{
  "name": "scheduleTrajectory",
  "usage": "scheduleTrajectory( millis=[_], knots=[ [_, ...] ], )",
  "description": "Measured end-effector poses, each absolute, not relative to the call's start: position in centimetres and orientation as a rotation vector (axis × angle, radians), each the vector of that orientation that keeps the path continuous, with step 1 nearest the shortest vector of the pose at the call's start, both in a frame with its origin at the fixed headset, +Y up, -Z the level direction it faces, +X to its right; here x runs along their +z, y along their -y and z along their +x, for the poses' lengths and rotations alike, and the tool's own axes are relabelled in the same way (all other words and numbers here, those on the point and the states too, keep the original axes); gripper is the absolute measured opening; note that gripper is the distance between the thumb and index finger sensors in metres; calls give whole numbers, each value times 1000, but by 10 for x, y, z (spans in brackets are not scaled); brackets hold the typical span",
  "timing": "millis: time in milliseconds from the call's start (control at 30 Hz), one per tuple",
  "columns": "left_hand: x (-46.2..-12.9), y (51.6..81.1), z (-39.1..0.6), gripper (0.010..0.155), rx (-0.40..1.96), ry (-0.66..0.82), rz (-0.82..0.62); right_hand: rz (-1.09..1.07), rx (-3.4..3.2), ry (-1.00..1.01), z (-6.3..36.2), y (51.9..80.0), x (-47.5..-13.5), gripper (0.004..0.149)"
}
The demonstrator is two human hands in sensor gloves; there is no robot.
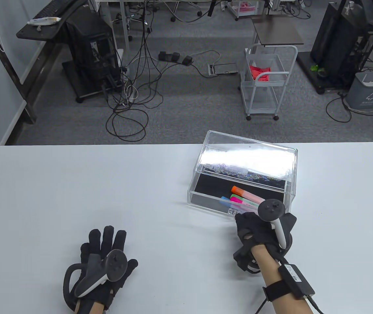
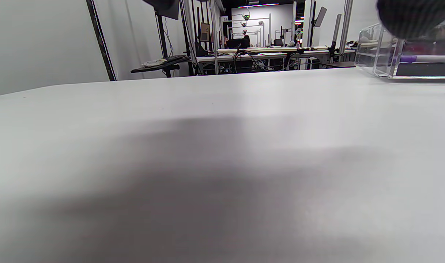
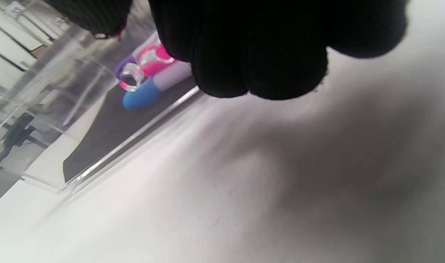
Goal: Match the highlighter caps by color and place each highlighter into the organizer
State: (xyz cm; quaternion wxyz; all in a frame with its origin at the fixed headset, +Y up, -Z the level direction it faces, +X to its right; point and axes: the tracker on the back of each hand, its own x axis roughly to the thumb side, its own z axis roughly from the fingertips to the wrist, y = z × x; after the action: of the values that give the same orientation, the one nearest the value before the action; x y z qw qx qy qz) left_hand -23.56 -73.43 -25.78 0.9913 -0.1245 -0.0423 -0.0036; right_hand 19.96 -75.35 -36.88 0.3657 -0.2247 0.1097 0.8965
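A clear acrylic organizer stands right of centre on the white table, its lid tilted up at the back. Inside lie several capped highlighters: an orange-capped one, then green, pink and blue caps. My right hand is at the organizer's near right corner with its fingers curled in a bunch and nothing visible in them. The blue cap and pink cap show through the wall beside them. My left hand lies flat on the table at the lower left, fingers straight.
The table's far edge runs across the middle of the table view, with floor cables and a small cart beyond it. In the left wrist view the organizer sits at the far right across bare table.
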Motion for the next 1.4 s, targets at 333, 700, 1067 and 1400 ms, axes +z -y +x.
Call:
scheduleTrajectory(
  millis=[333, 700, 1067, 1400],
  knots=[
    [-259, 735, -233, 89, -30, 87, -263, -702, 1884, -365, 205, 786, -378, 57],
    [-258, 735, -225, 89, -86, 93, -260, -763, 1560, -387, 199, 808, -383, 50],
    [-257, 736, -220, 89, -99, 102, -260, -788, 1459, -329, 209, 812, -406, 49],
    [-256, 737, -213, 89, -100, 115, -263, -816, 1474, -315, 216, 809, -436, 49]
  ],
)
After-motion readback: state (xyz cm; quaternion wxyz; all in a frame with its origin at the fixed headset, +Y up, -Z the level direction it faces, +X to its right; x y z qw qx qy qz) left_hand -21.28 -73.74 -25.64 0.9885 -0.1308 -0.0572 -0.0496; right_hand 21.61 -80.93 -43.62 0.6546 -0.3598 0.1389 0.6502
